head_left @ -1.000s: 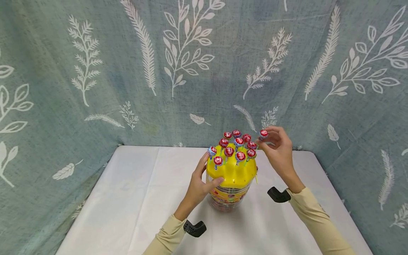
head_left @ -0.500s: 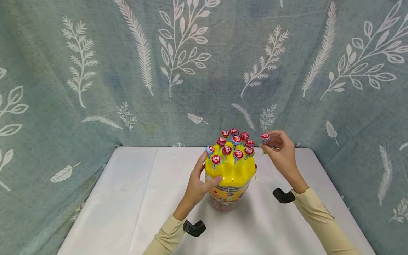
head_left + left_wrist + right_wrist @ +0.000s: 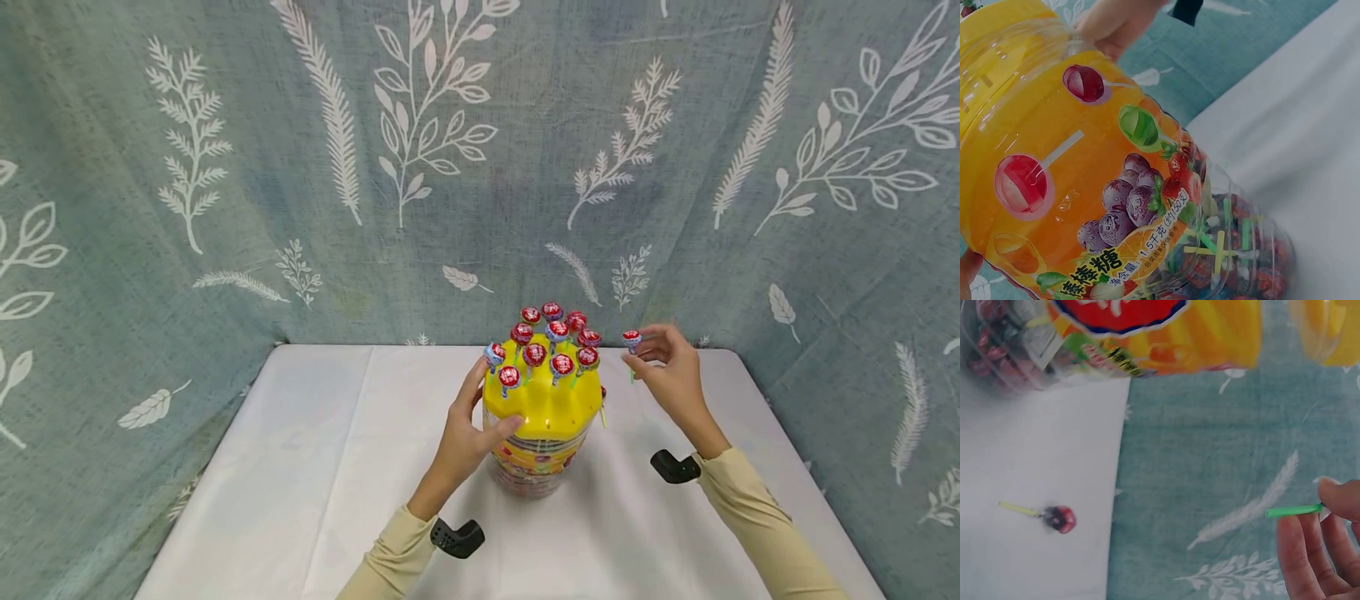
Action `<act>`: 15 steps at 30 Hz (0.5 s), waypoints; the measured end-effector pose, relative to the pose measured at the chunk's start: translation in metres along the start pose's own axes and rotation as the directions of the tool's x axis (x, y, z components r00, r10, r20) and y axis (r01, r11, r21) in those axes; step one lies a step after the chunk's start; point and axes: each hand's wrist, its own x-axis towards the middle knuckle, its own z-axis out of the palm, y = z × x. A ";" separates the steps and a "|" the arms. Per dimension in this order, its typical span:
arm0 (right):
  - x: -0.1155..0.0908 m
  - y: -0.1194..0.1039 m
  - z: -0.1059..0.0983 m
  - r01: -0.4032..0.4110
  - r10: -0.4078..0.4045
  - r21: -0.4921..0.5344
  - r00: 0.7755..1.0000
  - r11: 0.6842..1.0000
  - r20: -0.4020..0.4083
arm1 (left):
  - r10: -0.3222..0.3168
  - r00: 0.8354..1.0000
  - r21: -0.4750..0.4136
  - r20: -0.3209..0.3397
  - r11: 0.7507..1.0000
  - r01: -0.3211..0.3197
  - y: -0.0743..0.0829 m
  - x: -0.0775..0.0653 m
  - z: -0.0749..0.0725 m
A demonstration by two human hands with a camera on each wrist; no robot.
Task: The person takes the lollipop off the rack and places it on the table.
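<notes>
Two grips: our left hand (image 3: pixel 467 427) clasps the yellow-lidded clear plastic jar (image 3: pixel 547 429), presumably for stability; right hand (image 3: pixel 672 372) pinches one round red-and-blue lollipop (image 3: pixel 632 338).

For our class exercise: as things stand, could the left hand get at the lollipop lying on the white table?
Probably not directly: the left hand is busy holding the jar, which stands between it and the loose lollipop.

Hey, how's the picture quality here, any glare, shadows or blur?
Head: small bright glints on the lid, a soft shadow on the table beside the jar; left wrist: dimmer, yet large print on the label is readable; right wrist: also dim, the lollipop on the table slightly blurred.
</notes>
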 end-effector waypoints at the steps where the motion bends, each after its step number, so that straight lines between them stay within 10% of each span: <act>1: 0.000 0.002 0.001 -0.017 0.017 -0.003 1.000 1.000 0.006 | 0.002 1.000 -0.003 -0.002 1.000 -0.002 -0.001 -0.001 0.000; 15: -0.001 0.032 0.011 -0.141 0.147 -0.076 0.987 0.987 0.072 | 0.018 1.000 -0.034 0.001 0.999 -0.017 -0.009 -0.003 -0.003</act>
